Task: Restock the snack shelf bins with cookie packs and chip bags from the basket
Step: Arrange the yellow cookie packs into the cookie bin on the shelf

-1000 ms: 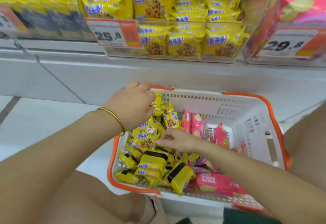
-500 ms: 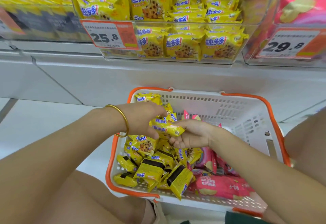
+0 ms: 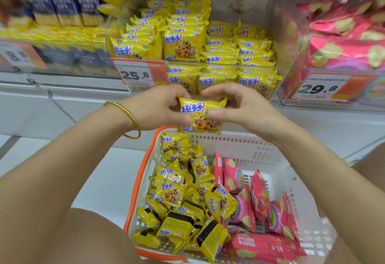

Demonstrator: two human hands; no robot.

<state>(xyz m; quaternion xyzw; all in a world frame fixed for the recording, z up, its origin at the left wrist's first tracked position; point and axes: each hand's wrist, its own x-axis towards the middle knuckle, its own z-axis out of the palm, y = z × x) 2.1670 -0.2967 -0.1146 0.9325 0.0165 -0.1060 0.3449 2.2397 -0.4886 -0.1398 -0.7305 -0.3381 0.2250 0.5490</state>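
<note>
Both hands are raised in front of the shelf and together they hold one yellow cookie pack [image 3: 201,116]. The left hand [image 3: 160,107] grips the left side of the pack, with the thumb on the front and the fingers curled behind it. The right hand [image 3: 239,107] pinches the right side in the same way, its thumb lying on the printed front. The pack is upright with the printed side toward the camera. It is in the air above the far edge of the basket [image 3: 250,145] and just below the front of the cookie bin [image 3: 260,66].

The cookie bin is a clear box on the shelf, and it holds many yellow packs of the same kind, stacked in rows. A price tag [image 3: 135,74] with 25.8 is fixed on its front left corner. To the right stands a second clear bin [image 3: 364,101] with pink chip bags [image 3: 343,41] and a tag [image 3: 318,87] that shows 29.8.

The white basket with an orange rim stands low, between the person's knees. In its left half lies a loose heap of yellow cookie packs [image 3: 177,193]; in its right half are pink chip bags [image 3: 250,201], some on edge and some flat. A thin gold bracelet [image 3: 129,120] is on the left wrist.
</note>
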